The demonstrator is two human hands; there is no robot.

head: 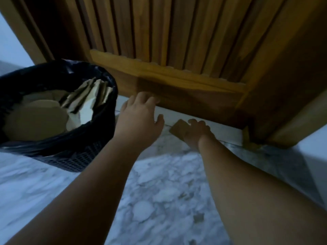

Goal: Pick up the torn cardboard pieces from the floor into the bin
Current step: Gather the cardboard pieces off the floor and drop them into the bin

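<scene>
Brown and flat, a torn cardboard piece (177, 129) lies low at the foot of the wooden door (177, 41), where the marble floor (159, 191) meets a white sill strip (224, 132). The right hand (196, 134) is on it: the fingers curl over the piece's right side and grip it, while its left corner sticks out free towards the other hand. Motion blur hides whether the piece is resting on the floor or is just clear of it. The left hand (141, 119) is just beside it to the left, holding nothing, with the fingers loosely spread and their tips up against the door's bottom rail. The bin (74, 160), a dark mesh basket with a black liner (44, 69) folded over its rim, stands left of the left wrist, near but apart from it. Inside it are pale and brown cardboard pieces (88, 96), heaped below the rim. The door and the sill close off the far side of both hands. A yellowish scrap (247, 137) sits in the corner where the sill ends at the door frame, too blurred to identify. Open marble stretches between the forearms and back towards the camera.
</scene>
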